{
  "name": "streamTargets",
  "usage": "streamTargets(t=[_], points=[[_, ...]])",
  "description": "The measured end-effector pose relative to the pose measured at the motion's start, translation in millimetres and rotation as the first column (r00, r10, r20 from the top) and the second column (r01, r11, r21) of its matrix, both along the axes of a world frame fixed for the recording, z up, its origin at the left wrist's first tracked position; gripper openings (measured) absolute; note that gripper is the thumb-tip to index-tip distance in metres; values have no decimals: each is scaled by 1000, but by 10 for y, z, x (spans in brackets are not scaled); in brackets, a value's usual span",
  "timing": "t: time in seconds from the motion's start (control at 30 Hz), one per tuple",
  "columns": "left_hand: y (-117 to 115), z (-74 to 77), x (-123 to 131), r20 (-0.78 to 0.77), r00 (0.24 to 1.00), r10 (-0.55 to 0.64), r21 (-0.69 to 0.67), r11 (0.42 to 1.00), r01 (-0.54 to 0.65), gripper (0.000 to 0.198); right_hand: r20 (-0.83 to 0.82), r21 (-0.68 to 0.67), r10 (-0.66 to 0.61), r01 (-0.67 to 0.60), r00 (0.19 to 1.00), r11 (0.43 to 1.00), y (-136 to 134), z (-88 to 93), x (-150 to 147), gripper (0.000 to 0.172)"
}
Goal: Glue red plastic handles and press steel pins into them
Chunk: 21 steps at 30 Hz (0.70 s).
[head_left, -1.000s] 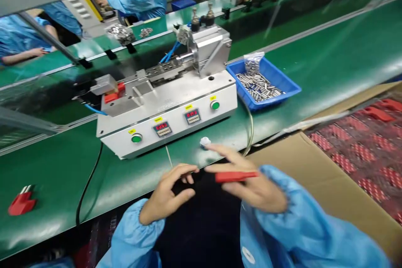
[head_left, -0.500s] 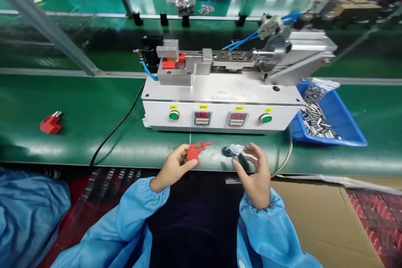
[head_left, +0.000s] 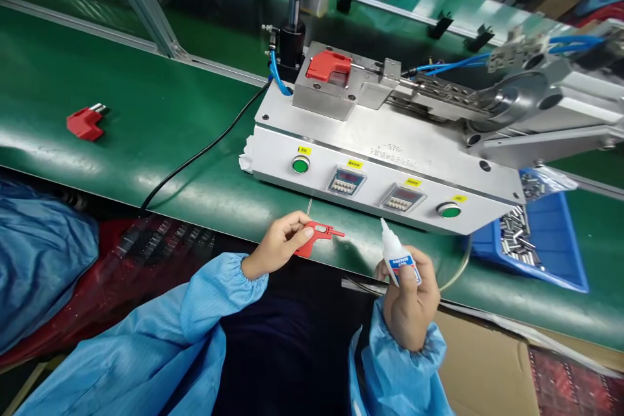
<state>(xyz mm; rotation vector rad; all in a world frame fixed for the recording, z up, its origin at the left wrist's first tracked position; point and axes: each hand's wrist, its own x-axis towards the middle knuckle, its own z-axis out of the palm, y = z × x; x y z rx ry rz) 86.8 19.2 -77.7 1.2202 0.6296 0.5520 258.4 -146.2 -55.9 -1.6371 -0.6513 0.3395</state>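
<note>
My left hand [head_left: 279, 246] pinches a small red plastic part [head_left: 318, 234] at the near edge of the green belt [head_left: 146, 136]. My right hand [head_left: 409, 296] is wrapped round a small white glue bottle [head_left: 397, 259] with a blue and red label, nozzle pointing up and left, a short way right of the red part. Just behind both stands a silver machine [head_left: 390, 162] with two green buttons and two small displays. Another red part [head_left: 327, 65] sits in the fixture on top of the machine.
A finished red part with metal pins [head_left: 86, 123] lies on the belt at left. A blue tray [head_left: 546, 244] of small metal pins stands right of the machine. A black cable [head_left: 195, 159] runs from the machine to the belt edge. A cardboard box [head_left: 492, 364] is at lower right.
My right hand has picked up the glue bottle that lay on the belt and holds it upright. The left hand keeps the red part. The view has swung left and closer.
</note>
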Motion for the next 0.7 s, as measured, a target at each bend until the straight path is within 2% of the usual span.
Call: streamTargets(t=[0.2,0.4,0.7], points=[[16,6,2,14,1000,-19,-15,1000,19,52,55,-41,-71,73,996,996,16,-67,-65,36],[32,39,2,17,999,-49,-12,999,49,52,86,-108,-6,16,996,994,2,-111,-86,36],[26,36,1,19,999,-44,-20,999,44,53,119,-146,-10,28,993,989,0,-126,-82,38]])
